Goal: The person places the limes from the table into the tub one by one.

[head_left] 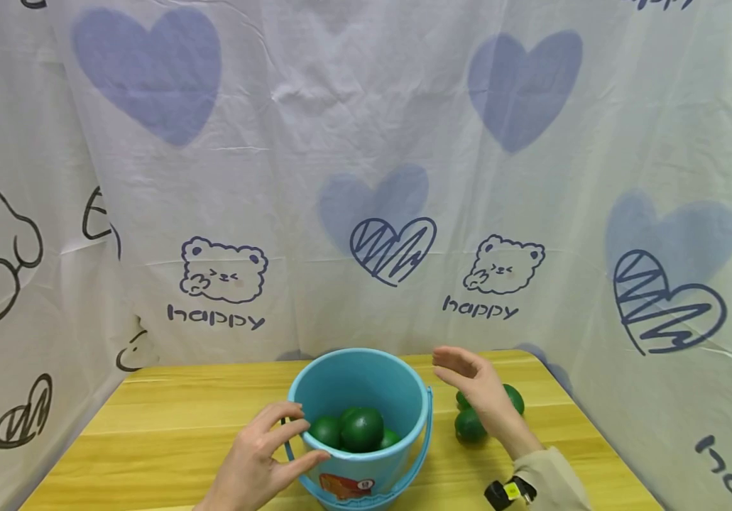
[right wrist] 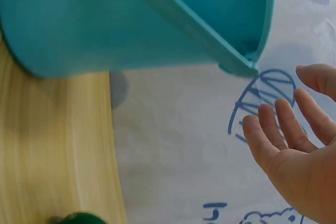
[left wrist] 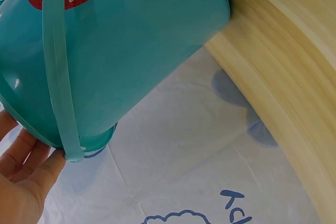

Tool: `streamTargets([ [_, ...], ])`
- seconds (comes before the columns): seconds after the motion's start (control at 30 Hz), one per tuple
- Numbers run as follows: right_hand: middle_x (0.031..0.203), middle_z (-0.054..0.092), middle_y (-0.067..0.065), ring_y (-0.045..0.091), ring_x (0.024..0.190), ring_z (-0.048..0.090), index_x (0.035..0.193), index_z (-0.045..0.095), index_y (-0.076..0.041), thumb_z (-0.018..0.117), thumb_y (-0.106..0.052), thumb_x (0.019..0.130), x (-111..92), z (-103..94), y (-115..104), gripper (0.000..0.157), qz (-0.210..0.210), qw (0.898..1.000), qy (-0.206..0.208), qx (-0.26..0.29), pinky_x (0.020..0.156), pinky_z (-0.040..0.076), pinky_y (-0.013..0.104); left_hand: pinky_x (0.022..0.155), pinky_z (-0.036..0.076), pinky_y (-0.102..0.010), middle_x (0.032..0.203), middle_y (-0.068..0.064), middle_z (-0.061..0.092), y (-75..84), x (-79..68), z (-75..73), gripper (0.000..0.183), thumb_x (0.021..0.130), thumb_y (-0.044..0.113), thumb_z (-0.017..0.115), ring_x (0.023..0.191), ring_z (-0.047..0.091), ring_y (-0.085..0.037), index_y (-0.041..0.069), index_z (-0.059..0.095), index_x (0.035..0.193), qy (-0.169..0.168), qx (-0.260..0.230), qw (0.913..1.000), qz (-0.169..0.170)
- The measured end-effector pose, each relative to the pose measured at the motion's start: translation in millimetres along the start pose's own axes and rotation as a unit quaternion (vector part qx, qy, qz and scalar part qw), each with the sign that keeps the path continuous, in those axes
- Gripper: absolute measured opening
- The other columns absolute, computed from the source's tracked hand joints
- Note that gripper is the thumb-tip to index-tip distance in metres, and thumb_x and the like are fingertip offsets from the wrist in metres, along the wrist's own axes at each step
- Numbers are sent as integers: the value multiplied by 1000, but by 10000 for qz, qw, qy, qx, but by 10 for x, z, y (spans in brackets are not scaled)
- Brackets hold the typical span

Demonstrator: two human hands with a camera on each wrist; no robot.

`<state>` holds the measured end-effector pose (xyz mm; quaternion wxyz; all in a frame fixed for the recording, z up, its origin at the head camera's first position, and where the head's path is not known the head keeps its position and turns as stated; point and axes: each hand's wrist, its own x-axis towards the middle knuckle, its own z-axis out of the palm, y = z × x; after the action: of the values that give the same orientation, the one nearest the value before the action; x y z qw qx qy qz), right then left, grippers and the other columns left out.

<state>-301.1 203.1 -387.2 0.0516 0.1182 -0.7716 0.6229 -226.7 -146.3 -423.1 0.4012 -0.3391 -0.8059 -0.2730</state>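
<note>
A light-blue bucket (head_left: 366, 380) stands on the table and holds several dark green, glossy round fruits (head_left: 362, 430). My left hand (head_left: 257, 451) is at the bucket's left rim, fingers spread, with fingertips touching it; the left wrist view shows the fingers beside the end of the bucket's handle (left wrist: 56, 72). To the right of the bucket, my right hand (head_left: 477, 390) is raised in the air, fingers extended and holding nothing. More green fruits (head_left: 470, 426) lie on the table under and behind the right hand, partly hidden by it.
The wooden table (head_left: 199, 404) has a light yellow grain. A white cloth (head_left: 314, 121) printed with hearts and bears hangs behind and on both sides. The bucket's handle hangs down at its front right, above a red label (head_left: 343, 486).
</note>
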Motion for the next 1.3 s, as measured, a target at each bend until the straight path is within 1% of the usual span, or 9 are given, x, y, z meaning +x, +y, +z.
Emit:
streamTargets([
  [0.1, 133, 61, 12, 24, 122, 58, 132, 58, -7, 69, -24, 93, -20, -60, 49, 45, 105, 9998, 155, -82, 103, 50, 33, 78, 61, -33, 106, 6, 61, -4, 1, 4, 32, 74, 44, 83, 95, 60, -12, 22, 72, 93, -26, -9, 10000, -12],
  [0.33, 132, 61, 13, 14, 114, 61, 132, 59, -5, 68, -21, 94, -45, -171, 173, 42, 290, 9983, 460, -189, 93, 52, 19, 83, 59, -27, 107, 4, 61, -17, -11, 6, 32, 73, 40, 85, 96, 60, -14, 22, 73, 96, -13, -235, 9997, -75],
  [0.5, 132, 60, 15, 7, 109, 61, 132, 58, -3, 67, -20, 94, -30, -270, 283, 43, 311, 9975, 609, -197, 91, 53, 18, 78, 62, -35, 110, 9, 61, -24, -19, 6, 34, 70, 38, 87, 96, 61, -13, 25, 73, 98, 82, -350, 9991, -243],
  [0.63, 134, 59, 15, 4, 106, 61, 133, 57, -3, 65, -22, 96, -17, -365, 365, 43, 396, 9961, 739, -290, 91, 53, 19, 78, 62, -35, 111, 13, 60, -28, -18, 2, 35, 69, 37, 88, 96, 61, -11, 27, 73, 99, 46, -381, 9985, -379],
  [0.83, 137, 56, 18, -4, 97, 62, 135, 55, -1, 63, -22, 97, 14, -489, 451, 44, 604, 9914, 1133, -268, 91, 55, 21, 78, 62, -35, 110, 12, 60, -33, -17, -7, 34, 69, 37, 88, 96, 60, -11, 27, 73, 98, 42, -389, 9986, -353],
  [0.9, 138, 56, 19, 0, 100, 62, 136, 55, -1, 62, -21, 98, 22, -535, 480, 44, 678, 9893, 1241, -364, 92, 55, 22, 78, 62, -35, 110, 13, 60, -31, -17, -10, 34, 69, 38, 87, 96, 60, -11, 27, 73, 98, 26, -395, 9986, -358],
  [0.97, 138, 55, 19, 8, 108, 62, 136, 55, -1, 61, -23, 98, 21, -582, 513, 44, 752, 9857, 1326, -714, 96, 53, 26, 78, 62, -35, 110, 13, 60, -27, -15, -14, 34, 69, 38, 87, 97, 60, -11, 27, 73, 98, 4, -414, 9984, -373],
  [1.1, 136, 58, 20, 33, 121, 57, 136, 56, -3, 59, -28, 98, 28, -682, 592, 45, 875, 9706, 1430, -1729, 102, 50, 43, 78, 62, -35, 110, 13, 60, -20, -9, -19, 34, 69, 37, 87, 97, 60, -11, 27, 73, 98, -27, -437, 9982, -403],
  [1.3, 135, 54, 29, 45, 123, 52, 136, 53, 3, 62, -24, 95, 85, -848, 747, 51, 950, 9478, 1308, -2750, 99, 48, 55, 79, 62, -34, 111, 14, 59, -11, -13, -19, 32, 70, 37, 87, 98, 60, -10, 27, 73, 97, -56, -440, 9979, -464],
])
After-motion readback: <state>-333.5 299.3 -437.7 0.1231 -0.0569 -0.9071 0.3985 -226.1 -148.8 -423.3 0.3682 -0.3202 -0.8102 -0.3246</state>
